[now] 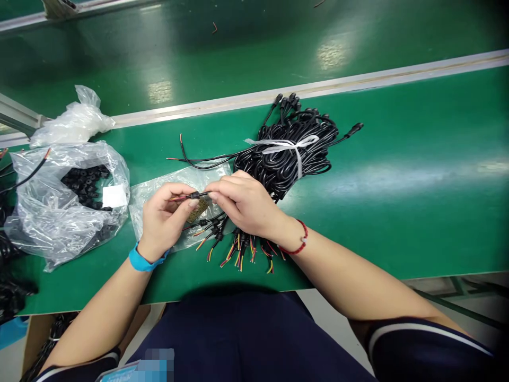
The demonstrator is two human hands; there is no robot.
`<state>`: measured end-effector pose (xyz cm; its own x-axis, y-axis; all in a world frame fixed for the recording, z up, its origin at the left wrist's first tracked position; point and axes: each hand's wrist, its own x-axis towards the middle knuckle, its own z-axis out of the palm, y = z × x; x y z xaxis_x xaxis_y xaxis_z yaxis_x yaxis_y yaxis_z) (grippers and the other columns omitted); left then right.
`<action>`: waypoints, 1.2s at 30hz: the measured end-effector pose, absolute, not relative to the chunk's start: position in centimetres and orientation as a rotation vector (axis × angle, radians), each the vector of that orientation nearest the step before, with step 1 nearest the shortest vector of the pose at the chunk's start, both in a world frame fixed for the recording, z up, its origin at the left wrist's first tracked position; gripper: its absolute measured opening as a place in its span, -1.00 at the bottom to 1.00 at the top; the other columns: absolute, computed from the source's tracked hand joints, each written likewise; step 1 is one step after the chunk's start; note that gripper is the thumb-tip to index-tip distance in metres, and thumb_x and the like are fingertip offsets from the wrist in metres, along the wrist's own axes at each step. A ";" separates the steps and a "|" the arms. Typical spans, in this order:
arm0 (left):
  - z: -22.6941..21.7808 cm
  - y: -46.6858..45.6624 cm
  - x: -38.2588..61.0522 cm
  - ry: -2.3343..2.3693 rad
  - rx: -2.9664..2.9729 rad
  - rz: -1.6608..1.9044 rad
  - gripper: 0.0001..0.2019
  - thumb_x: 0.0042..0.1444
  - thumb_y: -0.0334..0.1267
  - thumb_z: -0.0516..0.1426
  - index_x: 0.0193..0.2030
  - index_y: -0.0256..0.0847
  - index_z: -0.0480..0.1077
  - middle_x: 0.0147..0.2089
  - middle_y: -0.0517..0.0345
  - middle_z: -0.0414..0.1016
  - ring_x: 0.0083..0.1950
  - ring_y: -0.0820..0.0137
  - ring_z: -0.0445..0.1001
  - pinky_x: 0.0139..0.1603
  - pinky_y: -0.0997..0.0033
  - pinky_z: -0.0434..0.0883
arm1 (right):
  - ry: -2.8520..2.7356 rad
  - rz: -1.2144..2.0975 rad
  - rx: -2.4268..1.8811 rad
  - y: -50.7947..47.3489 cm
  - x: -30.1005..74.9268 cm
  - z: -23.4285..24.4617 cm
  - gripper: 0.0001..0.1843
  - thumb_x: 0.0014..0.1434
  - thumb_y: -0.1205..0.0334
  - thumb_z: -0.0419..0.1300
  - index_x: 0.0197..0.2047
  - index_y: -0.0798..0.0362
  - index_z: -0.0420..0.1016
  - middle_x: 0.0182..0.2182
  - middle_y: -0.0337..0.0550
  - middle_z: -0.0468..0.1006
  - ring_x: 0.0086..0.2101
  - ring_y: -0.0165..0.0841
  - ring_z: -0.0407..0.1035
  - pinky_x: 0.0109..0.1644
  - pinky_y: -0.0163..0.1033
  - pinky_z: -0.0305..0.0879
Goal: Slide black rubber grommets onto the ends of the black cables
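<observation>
My left hand [165,217] pinches the stripped red-and-yellow end of a black cable [195,196]. My right hand [244,204] pinches the same cable just right of a small black ring part on it. Both hands hover over a flat clear bag [159,191] holding small brownish pieces. Under my right wrist lie several cable ends [238,249] with red and yellow wires and black rings fitted. A tied bundle of black cables [292,151], bound with a white strip, lies behind my right hand.
An open plastic bag of black ring parts [85,183] with a white label sits at the left. A crumpled clear bag [73,124] lies behind it. A metal rail [358,79] divides the green surface. More black cables [10,292] pile at the left edge.
</observation>
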<state>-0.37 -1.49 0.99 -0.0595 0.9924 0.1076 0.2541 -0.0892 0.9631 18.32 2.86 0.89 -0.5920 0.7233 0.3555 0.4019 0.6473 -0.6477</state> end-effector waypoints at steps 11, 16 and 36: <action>0.7 -1.6 -0.1 1.363 1.398 1.123 -0.86 0.03 -0.26 0.27 -0.28 -0.23 0.46 -0.42 0.19 0.56 -0.45 0.45 0.55 -0.41 0.52 0.52 | -2.252 0.820 -0.873 2.9 18.4 0.9 -0.78 0.31 0.30 -0.02 -0.26 0.10 0.44 -0.45 -0.25 0.49 -0.40 -0.44 0.31 -0.19 -0.30 0.10; 0.5 -1.7 0.3 1.373 1.417 1.112 -0.89 0.03 -0.31 0.26 -0.28 -0.21 0.46 -0.42 0.22 0.56 -0.45 0.47 0.56 -0.41 0.54 0.52 | -2.295 0.828 -0.864 2.9 18.4 0.8 -0.75 0.32 0.29 -0.04 -0.31 0.09 0.42 -0.49 -0.26 0.46 -0.43 -0.44 0.28 -0.21 -0.29 0.08; 2.2 -1.9 -0.8 1.474 1.753 0.847 -0.88 0.15 -0.24 0.17 -0.36 -0.21 0.37 -0.44 0.24 0.40 -0.44 0.52 0.32 -0.44 0.51 0.28 | -2.497 0.279 -0.802 3.0 18.6 1.4 -0.67 0.35 0.24 -0.07 -0.28 0.11 0.49 -0.51 -0.23 0.45 -0.45 -0.41 0.25 -0.12 -0.24 0.11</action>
<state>-0.77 -1.90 2.22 0.1449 0.9881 0.0509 0.5413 -0.1223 0.8319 18.56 3.03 1.36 -0.7021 0.5913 0.3968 0.4892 0.8054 -0.3348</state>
